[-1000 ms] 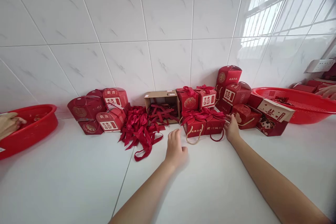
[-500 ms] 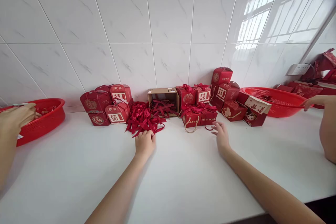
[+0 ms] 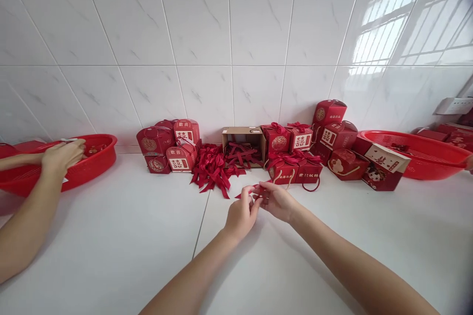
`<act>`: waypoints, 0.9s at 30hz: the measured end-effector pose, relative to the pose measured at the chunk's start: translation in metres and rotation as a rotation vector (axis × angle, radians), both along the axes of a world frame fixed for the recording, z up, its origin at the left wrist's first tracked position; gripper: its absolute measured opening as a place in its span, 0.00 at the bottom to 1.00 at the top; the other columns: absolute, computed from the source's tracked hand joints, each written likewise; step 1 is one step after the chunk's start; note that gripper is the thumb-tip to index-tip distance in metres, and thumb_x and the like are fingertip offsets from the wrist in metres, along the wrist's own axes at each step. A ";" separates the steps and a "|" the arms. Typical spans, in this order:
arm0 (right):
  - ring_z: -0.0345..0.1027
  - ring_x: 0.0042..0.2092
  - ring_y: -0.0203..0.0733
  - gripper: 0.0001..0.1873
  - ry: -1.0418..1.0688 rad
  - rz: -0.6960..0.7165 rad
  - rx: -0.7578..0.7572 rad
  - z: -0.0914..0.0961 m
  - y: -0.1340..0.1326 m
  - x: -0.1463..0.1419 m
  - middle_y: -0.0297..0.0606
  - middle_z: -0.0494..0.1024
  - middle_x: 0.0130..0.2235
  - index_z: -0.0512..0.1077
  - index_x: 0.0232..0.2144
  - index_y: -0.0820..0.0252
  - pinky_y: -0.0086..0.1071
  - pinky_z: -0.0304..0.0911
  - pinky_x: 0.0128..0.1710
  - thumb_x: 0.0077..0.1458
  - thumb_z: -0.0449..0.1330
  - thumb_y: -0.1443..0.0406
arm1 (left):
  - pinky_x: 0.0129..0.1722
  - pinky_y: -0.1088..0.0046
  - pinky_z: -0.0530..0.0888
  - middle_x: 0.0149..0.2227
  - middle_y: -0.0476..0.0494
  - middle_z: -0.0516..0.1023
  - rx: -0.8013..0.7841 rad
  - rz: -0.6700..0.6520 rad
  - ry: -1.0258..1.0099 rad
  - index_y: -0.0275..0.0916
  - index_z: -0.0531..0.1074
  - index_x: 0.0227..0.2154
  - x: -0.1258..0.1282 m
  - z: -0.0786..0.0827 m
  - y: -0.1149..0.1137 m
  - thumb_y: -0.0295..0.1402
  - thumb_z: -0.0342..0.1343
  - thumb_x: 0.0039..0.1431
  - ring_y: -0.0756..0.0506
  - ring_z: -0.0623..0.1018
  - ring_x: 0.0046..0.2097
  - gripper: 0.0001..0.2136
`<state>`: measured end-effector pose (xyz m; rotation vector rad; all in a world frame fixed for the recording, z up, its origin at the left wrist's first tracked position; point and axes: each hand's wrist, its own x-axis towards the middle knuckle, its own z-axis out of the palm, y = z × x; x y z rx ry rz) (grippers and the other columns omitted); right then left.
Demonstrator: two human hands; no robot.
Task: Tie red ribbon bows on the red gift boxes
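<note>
My left hand (image 3: 240, 214) and my right hand (image 3: 278, 201) meet above the white table in front of the small cardboard box (image 3: 242, 131). A red ribbon (image 3: 239, 196) is pinched between their fingertips, with one short tail sticking out to the left. Part of that ribbon is hidden by the fingers. Just behind and left of my hands lies a loose pile of red ribbons (image 3: 210, 167). More dark red ribbons (image 3: 242, 154) fill the cardboard box. Red gift boxes with ribbon bows (image 3: 277, 140) stand close behind my right hand.
Stacked red gift boxes (image 3: 157, 141) stand left of the ribbon pile, others (image 3: 338, 135) at the right. At the far left, a co-worker's hands (image 3: 62, 155) are over a red plastic basket (image 3: 105, 150). Another red basket (image 3: 424, 170) has a hand at its right edge.
My left hand has moved right from the ribbon pile with a ribbon. My right hand has left the gift boxes and come in to meet it. The view has shifted left.
</note>
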<state>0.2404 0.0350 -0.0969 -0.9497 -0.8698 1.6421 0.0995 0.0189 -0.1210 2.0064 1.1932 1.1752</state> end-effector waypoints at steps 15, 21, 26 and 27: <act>0.64 0.26 0.34 0.07 -0.149 -0.282 0.252 0.037 0.050 0.046 0.32 0.75 0.25 0.75 0.27 0.56 0.28 0.60 0.27 0.47 0.65 0.59 | 0.21 0.76 0.58 0.19 0.54 0.63 -0.358 0.147 -0.503 0.38 0.71 0.30 -0.006 -0.005 0.025 0.45 0.54 0.55 0.53 0.61 0.20 0.14; 0.62 0.20 0.34 0.14 -0.306 0.152 0.131 0.022 0.033 0.005 0.36 0.74 0.20 0.76 0.21 0.63 0.28 0.54 0.19 0.46 0.68 0.57 | 0.21 0.77 0.61 0.18 0.58 0.57 -0.448 0.176 -0.749 0.39 0.66 0.27 -0.012 0.006 0.028 0.51 0.57 0.50 0.54 0.61 0.20 0.18; 0.69 0.32 0.33 0.10 -0.208 0.138 0.126 0.009 0.024 -0.023 0.35 0.75 0.35 0.72 0.38 0.64 0.27 0.66 0.30 0.59 0.59 0.61 | 0.23 0.78 0.61 0.17 0.57 0.61 -0.460 0.094 -0.777 0.38 0.69 0.30 -0.008 0.009 0.024 0.48 0.60 0.50 0.53 0.63 0.22 0.17; 0.69 0.34 0.33 0.09 -0.168 0.121 0.118 0.008 0.025 -0.025 0.36 0.74 0.37 0.71 0.39 0.63 0.29 0.68 0.33 0.61 0.57 0.62 | 0.23 0.78 0.61 0.17 0.56 0.62 -0.466 0.079 -0.771 0.37 0.70 0.30 -0.007 0.008 0.024 0.47 0.60 0.50 0.54 0.63 0.22 0.17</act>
